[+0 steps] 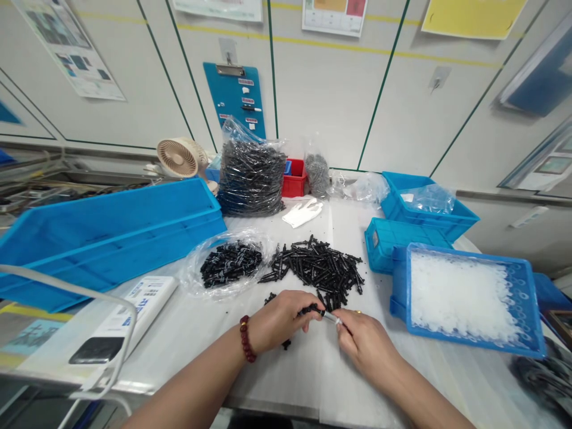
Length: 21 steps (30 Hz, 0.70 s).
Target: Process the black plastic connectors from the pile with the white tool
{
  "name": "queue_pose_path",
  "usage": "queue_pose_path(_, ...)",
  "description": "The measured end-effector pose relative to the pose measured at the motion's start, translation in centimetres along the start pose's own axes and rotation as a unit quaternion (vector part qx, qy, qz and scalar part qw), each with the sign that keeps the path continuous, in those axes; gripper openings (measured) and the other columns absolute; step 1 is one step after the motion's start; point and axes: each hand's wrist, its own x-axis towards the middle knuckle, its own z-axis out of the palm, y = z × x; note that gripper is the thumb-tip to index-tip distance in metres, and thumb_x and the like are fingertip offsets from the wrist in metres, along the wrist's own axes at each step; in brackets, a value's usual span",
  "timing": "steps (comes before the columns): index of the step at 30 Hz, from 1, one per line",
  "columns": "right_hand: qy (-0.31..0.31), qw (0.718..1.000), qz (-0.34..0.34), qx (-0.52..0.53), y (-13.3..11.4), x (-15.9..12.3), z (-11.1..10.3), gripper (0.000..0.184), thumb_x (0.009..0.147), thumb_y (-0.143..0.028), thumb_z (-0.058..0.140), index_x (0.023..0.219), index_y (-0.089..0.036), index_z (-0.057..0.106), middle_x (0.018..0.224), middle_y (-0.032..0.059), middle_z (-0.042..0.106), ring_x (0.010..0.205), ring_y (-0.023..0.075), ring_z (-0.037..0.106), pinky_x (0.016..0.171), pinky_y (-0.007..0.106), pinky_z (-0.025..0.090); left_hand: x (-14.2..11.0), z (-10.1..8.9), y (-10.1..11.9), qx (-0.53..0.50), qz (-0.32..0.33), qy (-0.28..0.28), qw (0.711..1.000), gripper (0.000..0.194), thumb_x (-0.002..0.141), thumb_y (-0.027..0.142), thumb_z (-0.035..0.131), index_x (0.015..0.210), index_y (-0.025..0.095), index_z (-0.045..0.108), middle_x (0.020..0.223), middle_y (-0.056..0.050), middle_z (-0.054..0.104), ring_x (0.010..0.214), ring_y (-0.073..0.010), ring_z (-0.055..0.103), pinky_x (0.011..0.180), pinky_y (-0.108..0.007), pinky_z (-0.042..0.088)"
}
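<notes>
My left hand (292, 319), with a dark red bead bracelet at its wrist, is closed around a slim black plastic part (309, 309). From the right, my right hand (369, 341) pinches a small whitish, tube-like piece (331, 317) whose far end meets the tip of the black part. Fingers cover much of both pieces, so I cannot tell how deep one sits in the other. Just beyond my hands lies a loose pile of similar black parts (322, 265). A few more black pieces show beside and under my left hand.
Left of the pile, an open plastic bag (232, 265) holds black parts. A blue bin (469, 336) of translucent white pieces stands at the right. Farther back are a full bag (252, 179), a white glove (302, 213) and a fan (181, 157). A long blue bin (111, 235) flanks the left.
</notes>
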Motion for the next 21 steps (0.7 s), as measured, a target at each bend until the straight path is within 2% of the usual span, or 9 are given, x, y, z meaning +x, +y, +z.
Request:
queue_pose_path(4,0.013,0.998,0.018,-0.052,-0.03,-0.01,0.19,0.022,0.088,-0.023,0.041,0.07,-0.019,0.053,0.063,-0.0004,0.057,0.06,0.0141,0.05,0.054,0.024,0.025,-0.06,0.06,0.29,-0.006,-0.001,-0.013,1.0,0.016,0.088,0.029,0.05,0.09,0.018,0.063,0.061,0.003,0.06,0.058,-0.0095,0.057,0.065,-0.019,0.044)
queue_pose_path(10,0.026,0.992,0.051,-0.116,-0.16,0.06,0.33,0.027,0.086,-0.031,0.049,0.061,-0.019,0.052,0.056,-0.0003,0.054,0.056,0.0138,0.05,0.05,0.025,0.016,-0.12,0.24,0.66,-0.013,-0.006,-0.03,0.999,0.02,0.089,0.031,0.048,0.092,0.019,0.063,0.062,0.002,0.061,0.056,-0.0096,0.057,0.062,-0.019,0.044)
queue_pose_path(15,0.037,0.988,0.071,-0.131,-0.34,0.06,0.37,0.028,0.084,-0.036,0.051,0.061,-0.019,0.053,0.056,0.0,0.055,0.056,0.0142,0.051,0.049,0.025,0.016,-0.14,0.11,0.72,-0.01,0.0,-0.032,0.999,0.02,0.088,0.031,0.049,0.093,0.019,0.064,0.061,0.001,0.062,0.056,-0.0101,0.058,0.063,-0.02,0.045)
queue_pose_path(21,0.05,0.986,0.087,-0.131,-0.39,0.05,0.11,0.02,0.082,-0.029,0.052,0.064,-0.02,0.053,0.057,0.0004,0.056,0.057,0.0158,0.052,0.05,0.025,0.02,-0.16,-0.11,0.21,-0.045,-0.003,-0.016,0.999,0.024,0.085,0.03,0.052,0.103,0.02,0.064,0.065,-0.001,0.065,0.064,-0.0128,0.06,0.069,-0.024,0.047)
